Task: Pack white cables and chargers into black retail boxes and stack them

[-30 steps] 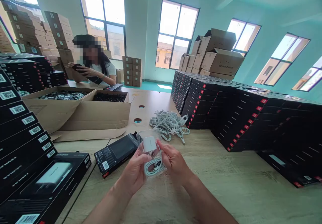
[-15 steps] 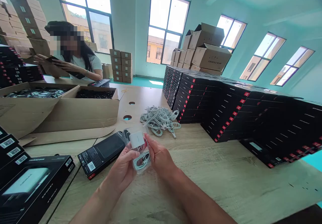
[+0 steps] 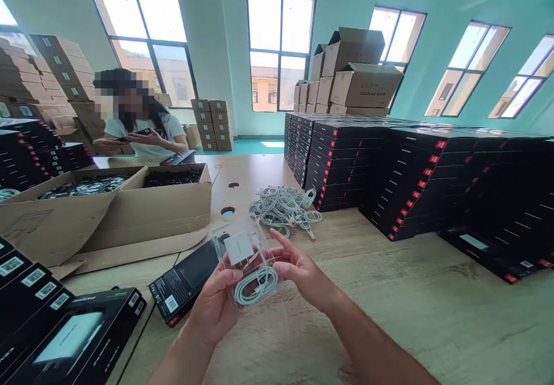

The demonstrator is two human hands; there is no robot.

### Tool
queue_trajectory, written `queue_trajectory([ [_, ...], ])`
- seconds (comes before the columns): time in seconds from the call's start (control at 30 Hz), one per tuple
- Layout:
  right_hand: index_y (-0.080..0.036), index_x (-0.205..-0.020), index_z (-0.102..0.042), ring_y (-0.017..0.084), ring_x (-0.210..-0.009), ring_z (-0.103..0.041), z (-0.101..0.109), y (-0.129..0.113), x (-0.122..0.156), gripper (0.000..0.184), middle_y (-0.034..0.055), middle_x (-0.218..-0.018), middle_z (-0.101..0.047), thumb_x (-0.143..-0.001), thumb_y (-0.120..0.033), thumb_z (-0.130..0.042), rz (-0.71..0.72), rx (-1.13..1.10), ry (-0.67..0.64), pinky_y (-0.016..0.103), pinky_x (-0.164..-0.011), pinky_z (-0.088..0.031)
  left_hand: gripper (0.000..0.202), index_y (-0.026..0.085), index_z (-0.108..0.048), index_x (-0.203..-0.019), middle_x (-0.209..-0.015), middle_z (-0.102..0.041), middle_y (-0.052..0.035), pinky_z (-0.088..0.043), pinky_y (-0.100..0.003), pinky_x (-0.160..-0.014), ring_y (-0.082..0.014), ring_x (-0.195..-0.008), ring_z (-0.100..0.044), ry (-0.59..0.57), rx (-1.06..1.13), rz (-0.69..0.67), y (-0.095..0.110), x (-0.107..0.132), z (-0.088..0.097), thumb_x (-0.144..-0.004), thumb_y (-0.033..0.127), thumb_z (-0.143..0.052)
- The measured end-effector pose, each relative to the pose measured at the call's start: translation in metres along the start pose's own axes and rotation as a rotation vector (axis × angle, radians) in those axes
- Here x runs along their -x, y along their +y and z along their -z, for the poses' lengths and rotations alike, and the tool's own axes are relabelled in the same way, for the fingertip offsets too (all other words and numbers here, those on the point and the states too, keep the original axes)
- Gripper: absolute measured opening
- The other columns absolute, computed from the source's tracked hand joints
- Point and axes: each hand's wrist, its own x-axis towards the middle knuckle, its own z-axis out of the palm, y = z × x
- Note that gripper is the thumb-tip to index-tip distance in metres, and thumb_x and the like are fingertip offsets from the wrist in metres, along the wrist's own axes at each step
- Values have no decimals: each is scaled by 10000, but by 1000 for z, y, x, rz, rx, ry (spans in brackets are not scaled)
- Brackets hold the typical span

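My left hand (image 3: 219,298) is closed on a clear plastic tray (image 3: 221,230), with the thumb over its lower left edge. A white charger plug (image 3: 239,249) sits in the tray's upper part, its metal prongs facing down. Below it lies a coiled white cable (image 3: 251,294), one strand running up beside the plug. My right hand (image 3: 303,272) is at the tray's right edge, thumb and fingers apart; whether its fingertips touch the tray is unclear. Behind my left hand, a black printed box (image 3: 186,281) lies on the table.
Loose white cables (image 3: 283,207) lie in a heap beyond my hands. Stacked black boxes (image 3: 341,165) line the right side. At left are an open carton (image 3: 156,212) of small dark items and more black boxes (image 3: 86,339). A co-worker (image 3: 147,131) sits across the table.
My right hand has drawn back from the plug, its fingers spreading. The cable coil now shows more fully in the tray. The view has shifted slightly.
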Motion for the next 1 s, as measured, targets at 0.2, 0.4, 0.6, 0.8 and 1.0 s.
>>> queue_trajectory([
  [0.2,-311,-1545,-389,169,-920,-634,-3,6,0,872,69,-1216,-627,-779,-320,-806,-38,31,-31,263,-681,-557,856,265,-432,-1515,-1153,-782,-84,-611,-377,-868,-289,-1042,-743,5,-1,30,-5,0,2,-719,88,-692],
  [0.4,-334,-1538,-391,124,-773,-628,1,9,-3,969,59,-1211,-597,-695,-296,-868,-112,-11,-19,222,-567,-545,792,250,-470,-1484,-1113,-784,-83,-609,-395,-853,-288,-979,-757,26,-35,61,-8,-2,2,-733,64,-638],
  [0.6,-304,-1533,-398,109,-732,-647,17,-2,-8,838,-1,-1005,-651,-805,-462,-780,-54,-243,51,237,-642,-543,714,196,-534,-1376,-1118,-748,-132,-594,-351,-755,-301,-984,-738,-8,-177,254,-9,3,-13,-685,80,-670],
  [0.8,-171,-1079,-732,124,-587,-628,28,-2,-15,413,5,-787,-691,-758,-418,-810,-124,-335,194,242,-519,-534,663,232,-494,-1256,-1143,-667,-110,-548,-378,-868,-292,-1073,-675,300,-668,-48,19,-1,-12,-707,390,-831],
  [1.0,-221,-1087,-662,121,-612,-666,40,6,-26,295,-19,-780,-702,-819,-304,-754,-26,-535,469,255,-598,-582,664,216,-651,-1016,-1303,-605,-174,-392,-561,-1034,-482,-1318,-469,409,-1631,-208,82,-34,21,-439,441,-888],
])
